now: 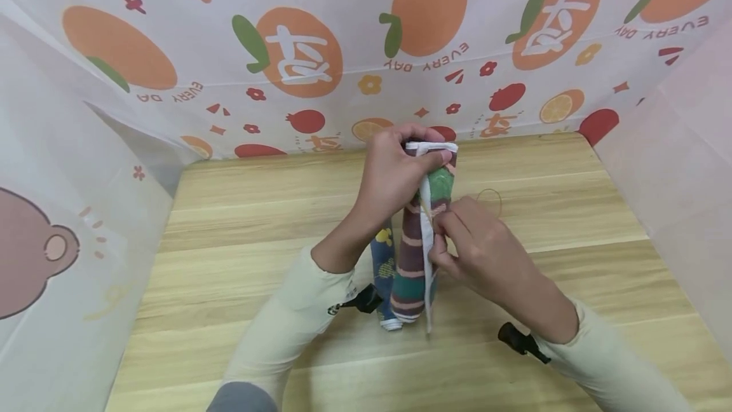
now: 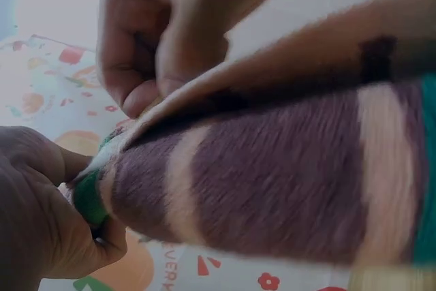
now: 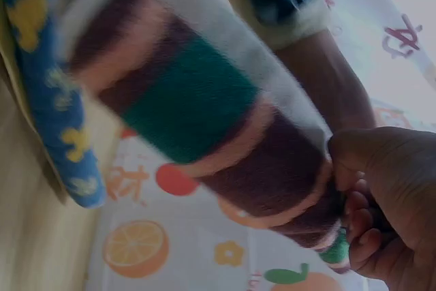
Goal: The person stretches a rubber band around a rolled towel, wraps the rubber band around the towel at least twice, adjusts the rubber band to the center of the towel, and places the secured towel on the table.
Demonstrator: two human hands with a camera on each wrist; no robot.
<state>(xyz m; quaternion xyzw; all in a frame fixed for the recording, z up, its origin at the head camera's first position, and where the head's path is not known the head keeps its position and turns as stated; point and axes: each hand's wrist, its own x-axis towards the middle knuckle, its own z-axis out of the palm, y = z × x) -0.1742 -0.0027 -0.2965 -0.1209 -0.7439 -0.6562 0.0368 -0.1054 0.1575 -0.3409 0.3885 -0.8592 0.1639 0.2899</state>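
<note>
My left hand point(image 1: 394, 170) grips the upper end of a rolled striped sock point(image 1: 408, 259) with purple, green and peach bands, held upright over the wooden table point(image 1: 246, 227). My right hand point(image 1: 474, 247) pinches the sock's white edge point(image 1: 425, 240) at mid height. A blue sock point(image 1: 382, 259) with yellow marks hangs against the striped one on its left. In the left wrist view the left hand point(image 2: 34, 223) clasps the green end of the striped sock point(image 2: 272, 182), while the right hand point(image 2: 163, 32) pinches the pale edge. In the right wrist view the left hand point(image 3: 388, 195) holds the striped sock point(image 3: 197, 100), with the blue sock point(image 3: 48, 100) beside it.
A thin ring point(image 1: 489, 190), like a hair tie, lies on the table just behind my right hand. A white curtain point(image 1: 354, 49) printed with oranges closes the back, and pale sheets close both sides. Bare wood stretches left and right of the hands.
</note>
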